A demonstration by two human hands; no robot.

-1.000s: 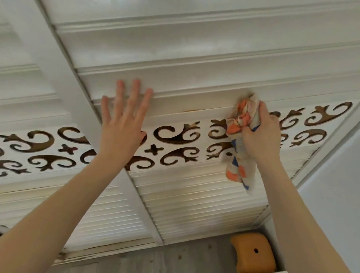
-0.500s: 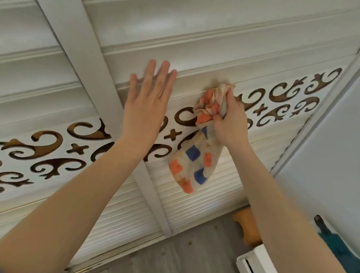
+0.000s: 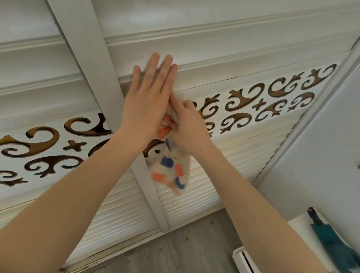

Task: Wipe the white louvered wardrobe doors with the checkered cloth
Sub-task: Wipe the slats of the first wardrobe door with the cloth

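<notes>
Right hand (image 3: 188, 128) slid left, cloth (image 3: 169, 167) partly hidden

The single head-worn wide-angle camera is looking forward and down at close range onto the wardrobe doors (image 3: 202, 18), which are filling the upper frame.

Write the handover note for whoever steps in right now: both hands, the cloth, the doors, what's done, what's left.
Left hand: grip open, fingers straight, flat on the wardrobe door beside the frame post.
Right hand: grip holds the bunched checkered cloth against the scroll-cut band; its tail hangs loose.
Done: the cloth is at the band; wiped parts cannot be told apart.
Left: likely the rest of the band and the fine louvers below.
</notes>
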